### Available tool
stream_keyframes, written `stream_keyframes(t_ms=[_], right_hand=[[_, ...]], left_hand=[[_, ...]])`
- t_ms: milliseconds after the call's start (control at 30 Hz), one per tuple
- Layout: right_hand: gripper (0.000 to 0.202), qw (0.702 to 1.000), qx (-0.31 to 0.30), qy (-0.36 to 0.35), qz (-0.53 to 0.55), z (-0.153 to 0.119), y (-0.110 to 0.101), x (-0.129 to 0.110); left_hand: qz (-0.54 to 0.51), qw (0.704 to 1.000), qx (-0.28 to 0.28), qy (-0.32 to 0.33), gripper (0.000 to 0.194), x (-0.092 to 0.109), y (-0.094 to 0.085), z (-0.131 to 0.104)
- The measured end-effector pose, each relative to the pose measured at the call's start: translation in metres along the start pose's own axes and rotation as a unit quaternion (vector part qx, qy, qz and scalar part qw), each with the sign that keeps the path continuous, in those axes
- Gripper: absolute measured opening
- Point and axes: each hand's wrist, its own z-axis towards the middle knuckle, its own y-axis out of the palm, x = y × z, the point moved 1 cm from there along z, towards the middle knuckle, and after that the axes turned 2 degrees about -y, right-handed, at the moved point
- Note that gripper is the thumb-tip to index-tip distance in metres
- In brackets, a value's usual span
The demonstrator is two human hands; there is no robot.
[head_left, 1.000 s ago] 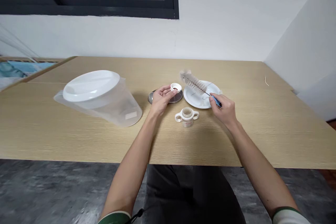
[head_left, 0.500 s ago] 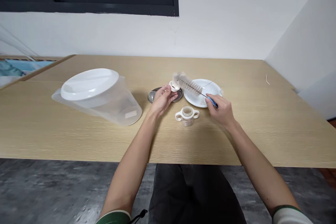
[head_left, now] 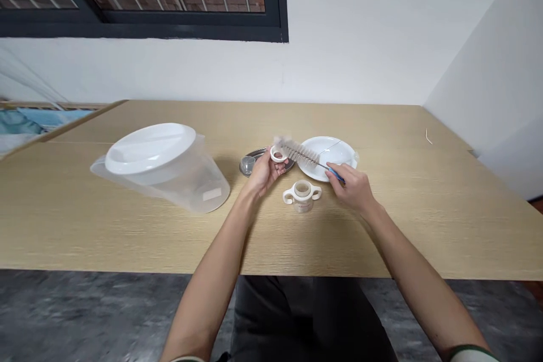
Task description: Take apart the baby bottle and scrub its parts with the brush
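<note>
My left hand [head_left: 263, 174] is closed on a white ring-shaped cap [head_left: 278, 154], holding it over the metal tray. In my right hand [head_left: 351, 184] is the blue handle of a bottle brush [head_left: 303, 154], whose pale bristles reach left to the cap; whether they touch it I cannot tell. Just in front of both hands stands a small clear baby bottle [head_left: 302, 197] with a white two-handled collar and an uncovered top. Behind the brush lies a white plate [head_left: 339, 151] with a thin wire-like thing across it.
A large translucent pitcher [head_left: 169, 169] with a white lid stands on the left. The oval metal tray [head_left: 257, 154] holds a small clear dome [head_left: 247, 165]. A thin bent white piece [head_left: 428, 136] lies far right. The wooden table [head_left: 127, 243] meets the wall behind.
The brush bristles have shifted slightly left against the cap, and the cap's opening now faces more upward. The whole view has tilted up a little.
</note>
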Motion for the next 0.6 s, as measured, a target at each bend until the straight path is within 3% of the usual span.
stream_keyframes(t_ms=[200,400,600], right_hand=[[0.031,0.997,0.064,0.034,0.005,0.000,-0.002,0.005],[0.033,1.000,-0.015,-0.006,0.019,-0.001,-0.001,0.001],[0.033,0.998,0.040,0.045,0.016,0.001,-0.005,0.010]], left_hand=[[0.007,1.000,-0.015,-0.007,0.040,0.000,0.000,-0.001],[0.006,1.000,-0.024,0.004,0.038,0.001,-0.001,-0.001],[0.005,1.000,-0.011,0.000,0.039,0.000,-0.005,0.002]])
